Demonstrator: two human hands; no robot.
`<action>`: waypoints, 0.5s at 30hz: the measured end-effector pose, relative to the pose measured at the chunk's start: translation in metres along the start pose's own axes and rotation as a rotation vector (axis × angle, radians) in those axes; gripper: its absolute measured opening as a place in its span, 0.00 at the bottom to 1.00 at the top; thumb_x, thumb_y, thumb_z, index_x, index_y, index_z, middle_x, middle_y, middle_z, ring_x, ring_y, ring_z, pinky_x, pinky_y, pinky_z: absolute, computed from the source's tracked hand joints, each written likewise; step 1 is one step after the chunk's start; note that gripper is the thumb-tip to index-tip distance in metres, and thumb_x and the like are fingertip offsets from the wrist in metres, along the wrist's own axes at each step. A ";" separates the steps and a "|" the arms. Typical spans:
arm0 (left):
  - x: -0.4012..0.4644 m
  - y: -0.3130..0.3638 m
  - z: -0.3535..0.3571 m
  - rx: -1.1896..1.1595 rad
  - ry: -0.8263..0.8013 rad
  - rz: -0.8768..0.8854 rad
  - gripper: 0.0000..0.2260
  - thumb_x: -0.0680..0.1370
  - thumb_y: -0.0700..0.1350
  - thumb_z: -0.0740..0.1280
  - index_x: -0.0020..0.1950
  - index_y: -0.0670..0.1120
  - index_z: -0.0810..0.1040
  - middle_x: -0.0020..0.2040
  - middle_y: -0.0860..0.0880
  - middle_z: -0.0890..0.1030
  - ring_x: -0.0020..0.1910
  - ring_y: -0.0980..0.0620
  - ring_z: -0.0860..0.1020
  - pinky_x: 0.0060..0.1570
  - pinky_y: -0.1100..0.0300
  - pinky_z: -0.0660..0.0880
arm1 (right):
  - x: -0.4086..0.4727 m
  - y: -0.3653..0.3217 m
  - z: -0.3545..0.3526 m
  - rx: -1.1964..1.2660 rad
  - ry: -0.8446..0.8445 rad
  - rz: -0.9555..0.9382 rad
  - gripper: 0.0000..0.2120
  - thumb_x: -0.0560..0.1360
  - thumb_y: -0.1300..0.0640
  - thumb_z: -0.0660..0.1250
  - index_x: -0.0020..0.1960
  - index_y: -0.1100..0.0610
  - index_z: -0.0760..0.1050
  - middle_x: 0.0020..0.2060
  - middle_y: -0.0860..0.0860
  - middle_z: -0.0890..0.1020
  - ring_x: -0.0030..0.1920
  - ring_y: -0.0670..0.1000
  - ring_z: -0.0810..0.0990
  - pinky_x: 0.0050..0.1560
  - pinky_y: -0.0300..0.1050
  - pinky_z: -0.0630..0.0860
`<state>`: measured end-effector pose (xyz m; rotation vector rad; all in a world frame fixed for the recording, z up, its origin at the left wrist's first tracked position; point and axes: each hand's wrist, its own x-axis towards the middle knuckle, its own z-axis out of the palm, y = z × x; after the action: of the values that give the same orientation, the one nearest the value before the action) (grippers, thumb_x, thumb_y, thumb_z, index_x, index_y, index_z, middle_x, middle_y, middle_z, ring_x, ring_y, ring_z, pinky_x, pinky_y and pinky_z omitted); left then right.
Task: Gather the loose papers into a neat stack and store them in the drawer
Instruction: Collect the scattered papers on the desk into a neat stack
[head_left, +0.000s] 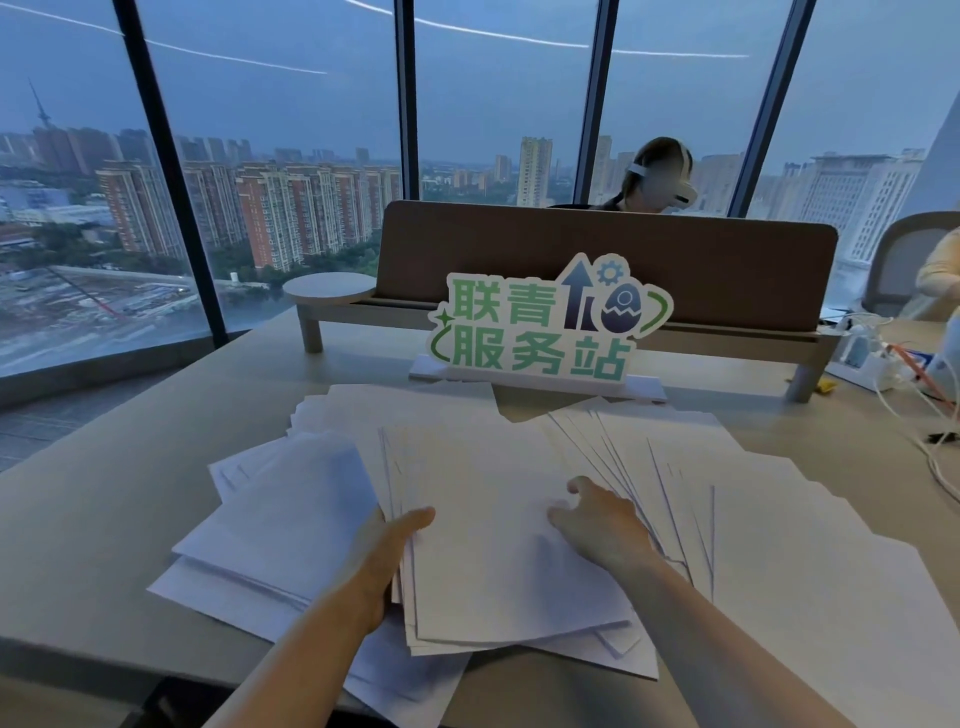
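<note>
Head view: loose papers (493, 499) sprawl to the desk's (104, 519) near edge, unstacked; left hand (387, 551) grips some sheets' edge, right hand (597, 525) presses flat. No drawer visible.

Single head cam, wide-angle, looks forward and down over the tabletop (104, 519). Both hands sit close, low centre; sign (545, 322) and windows (291, 156) lie beyond the grip.

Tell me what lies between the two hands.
In the head view, a partly squared bundle of white papers fills the stretch between the left hand and the right hand.
</note>
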<state>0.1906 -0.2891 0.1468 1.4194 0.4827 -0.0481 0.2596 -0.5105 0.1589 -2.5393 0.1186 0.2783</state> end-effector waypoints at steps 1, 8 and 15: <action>0.001 -0.001 0.000 0.025 0.002 -0.007 0.16 0.75 0.41 0.70 0.63 0.46 0.76 0.53 0.40 0.83 0.51 0.38 0.81 0.55 0.42 0.77 | 0.000 0.002 -0.001 0.045 -0.006 -0.006 0.26 0.76 0.45 0.61 0.72 0.48 0.64 0.68 0.54 0.72 0.66 0.57 0.70 0.63 0.51 0.71; 0.007 -0.007 0.000 0.103 0.009 -0.030 0.19 0.73 0.33 0.70 0.63 0.41 0.74 0.54 0.35 0.81 0.51 0.36 0.80 0.53 0.42 0.78 | -0.005 0.002 0.002 0.204 -0.036 -0.118 0.20 0.78 0.50 0.63 0.69 0.50 0.70 0.67 0.52 0.73 0.60 0.52 0.74 0.57 0.44 0.69; 0.006 -0.011 -0.003 0.092 0.032 0.050 0.18 0.75 0.32 0.67 0.62 0.45 0.72 0.53 0.40 0.78 0.48 0.42 0.77 0.52 0.47 0.72 | -0.013 0.030 -0.027 0.009 0.157 -0.044 0.23 0.77 0.49 0.61 0.71 0.49 0.66 0.67 0.51 0.73 0.66 0.56 0.69 0.58 0.50 0.71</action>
<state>0.1916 -0.2866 0.1345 1.5239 0.4762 -0.0069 0.2476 -0.5498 0.1672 -2.5487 0.1242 0.0608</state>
